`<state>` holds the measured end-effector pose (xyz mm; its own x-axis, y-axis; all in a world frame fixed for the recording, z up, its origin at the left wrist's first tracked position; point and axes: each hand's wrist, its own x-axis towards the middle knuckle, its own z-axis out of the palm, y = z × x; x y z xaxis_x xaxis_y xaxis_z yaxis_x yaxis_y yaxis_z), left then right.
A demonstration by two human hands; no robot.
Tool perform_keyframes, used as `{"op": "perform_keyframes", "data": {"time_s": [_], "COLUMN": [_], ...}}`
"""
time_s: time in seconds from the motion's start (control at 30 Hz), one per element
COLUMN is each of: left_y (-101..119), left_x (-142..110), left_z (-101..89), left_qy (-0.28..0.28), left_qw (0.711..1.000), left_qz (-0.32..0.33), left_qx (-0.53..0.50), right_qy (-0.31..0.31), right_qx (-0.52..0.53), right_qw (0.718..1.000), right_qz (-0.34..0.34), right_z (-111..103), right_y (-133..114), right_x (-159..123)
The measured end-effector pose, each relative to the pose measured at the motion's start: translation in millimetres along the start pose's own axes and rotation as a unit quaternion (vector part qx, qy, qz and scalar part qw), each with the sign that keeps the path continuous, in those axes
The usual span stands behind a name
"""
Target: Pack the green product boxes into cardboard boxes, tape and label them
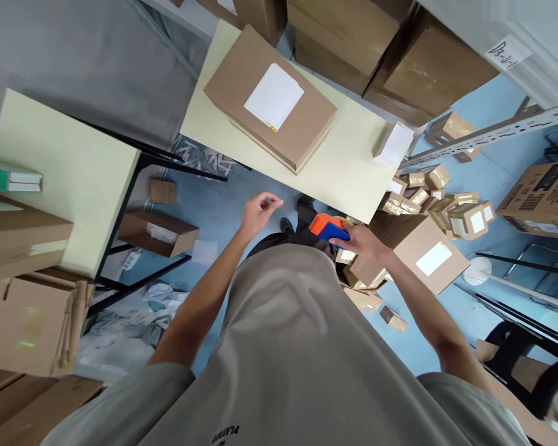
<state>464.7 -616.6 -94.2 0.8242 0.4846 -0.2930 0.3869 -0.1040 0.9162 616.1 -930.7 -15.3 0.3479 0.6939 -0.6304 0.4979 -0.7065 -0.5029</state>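
Observation:
My right hand (363,240) grips an orange and blue tape dispenser (328,228), with a bit of yellowish tape roll showing by the fingers. It is held low, just off the table's near edge. My left hand (259,214) hovers in front of my body with its fingers curled together in a loose pinch, and nothing shows in it. Beyond both hands, a brown cardboard box (232,77) lies closed on the pale yellow table (348,179). A white label (274,97) is on its top. Neither hand touches the box.
A small white box (394,142) stands at the table's right end. Large cartons (344,37) fill the shelf behind. Several small parcels (439,192) and a bigger box (430,251) lie on the right. Another table (69,142) with boxes is at left; an open carton (158,232) sits beneath.

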Motion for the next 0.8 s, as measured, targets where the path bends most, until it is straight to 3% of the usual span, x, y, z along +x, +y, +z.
{"op": "perform_keyframes", "data": {"time_s": [0.17, 0.3, 0.47, 0.8], "left_y": [-39.5, -59.0, -73.7, -79.6], "left_x": [46.9, 87.3, 113.4, 143.3], "left_z": [2.5, 17.3, 23.3, 35.9], "left_qy": [0.128, 0.201, 0.223, 0.225], "left_qw": [0.99, 0.973, 0.965, 0.963], "left_qz": [-0.02, -0.039, -0.021, -0.009], "left_qx": [-0.061, -0.11, -0.138, -0.15], "right_qy": [0.062, 0.115, 0.148, 0.148], "right_qx": [-0.148, -0.166, -0.146, -0.138], "right_qw": [0.982, 0.972, 0.968, 0.965], "right_qz": [0.102, 0.118, 0.143, 0.169], "right_z": [9.4, 27.8, 35.8, 35.9], "right_y": [-1.2, -14.6, -11.2, -1.0], "right_x": [28.1, 73.5, 104.8, 128.1]}}
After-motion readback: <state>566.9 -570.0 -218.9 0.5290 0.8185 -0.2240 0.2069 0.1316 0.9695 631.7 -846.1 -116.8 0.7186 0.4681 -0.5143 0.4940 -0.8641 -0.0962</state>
